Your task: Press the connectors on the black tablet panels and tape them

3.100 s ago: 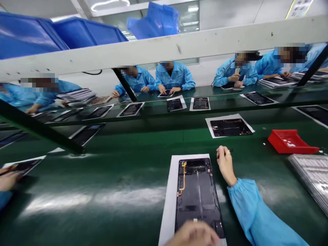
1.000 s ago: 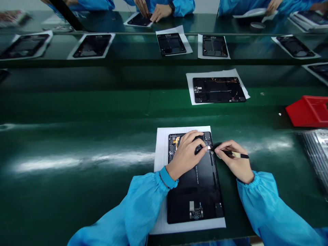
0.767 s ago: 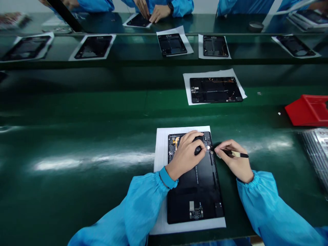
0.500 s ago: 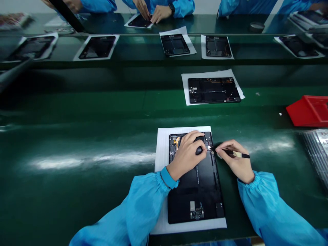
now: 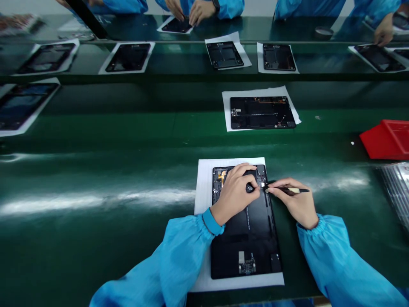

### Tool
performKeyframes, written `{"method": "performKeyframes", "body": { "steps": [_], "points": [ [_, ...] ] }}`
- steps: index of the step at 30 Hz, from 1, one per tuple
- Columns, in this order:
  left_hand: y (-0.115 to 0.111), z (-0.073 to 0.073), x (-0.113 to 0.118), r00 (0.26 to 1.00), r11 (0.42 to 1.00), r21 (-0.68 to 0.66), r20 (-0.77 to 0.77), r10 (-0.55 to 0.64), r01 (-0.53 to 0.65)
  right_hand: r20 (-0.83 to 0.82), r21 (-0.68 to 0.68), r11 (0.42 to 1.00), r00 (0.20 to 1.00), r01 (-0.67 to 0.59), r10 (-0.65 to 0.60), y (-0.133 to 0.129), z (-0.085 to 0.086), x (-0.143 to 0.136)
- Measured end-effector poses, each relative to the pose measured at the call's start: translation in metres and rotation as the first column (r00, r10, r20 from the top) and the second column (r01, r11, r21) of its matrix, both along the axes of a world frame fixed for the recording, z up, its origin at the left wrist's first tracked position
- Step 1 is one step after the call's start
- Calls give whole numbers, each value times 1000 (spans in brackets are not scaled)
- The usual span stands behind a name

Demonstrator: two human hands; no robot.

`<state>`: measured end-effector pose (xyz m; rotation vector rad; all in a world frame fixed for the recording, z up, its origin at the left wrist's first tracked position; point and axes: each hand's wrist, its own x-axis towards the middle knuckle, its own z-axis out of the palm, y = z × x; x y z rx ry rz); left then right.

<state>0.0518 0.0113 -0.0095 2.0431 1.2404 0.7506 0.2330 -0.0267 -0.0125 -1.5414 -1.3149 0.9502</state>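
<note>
An opened black tablet (image 5: 246,238) lies on a white sheet (image 5: 203,183) near the table's front edge, its inner parts facing up. My left hand (image 5: 238,192) rests over its upper part, thumb and index finger pinched together at something too small to make out. From the right, my right hand (image 5: 292,198) holds dark tweezers (image 5: 297,190) with a pale band, their tip at the tablet's upper right edge beside a small bright part.
Another opened tablet (image 5: 262,113) lies on paper further back. A red tray (image 5: 388,138) and clear plastic trays (image 5: 398,183) are at the right. Several tablets line the raised shelf, with co-workers' hands (image 5: 200,10) behind it.
The tweezers have tilted flatter, with their tip still at the tablet's edge. The tablet further back has shifted left, another has appeared at the far left, and a co-worker's hand reaches in at the upper right.
</note>
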Motion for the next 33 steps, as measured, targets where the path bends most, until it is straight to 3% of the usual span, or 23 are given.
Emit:
{"method": "performKeyframes", "body": {
  "steps": [13, 20, 28, 33],
  "points": [
    [0, 0, -1, 1000, 1000, -6, -3, -10, 10, -39, -1, 1000, 999, -30, 30, 0, 0, 7],
    [3, 4, -2, 996, 998, -56, 92, -5, 11, -15, -32, 999, 1000, -20, 20, 1, -1, 12],
    [3, 7, -2, 997, 992, -126, 76, -6, 15, 3, -46, 999, 1000, 10, -10, 1, 1, 13],
    [3, 5, -1, 998, 995, -91, 54, -27, 31, -160, -76, 997, 987, 3, -15, 4, -7, 18]
  ]
}}
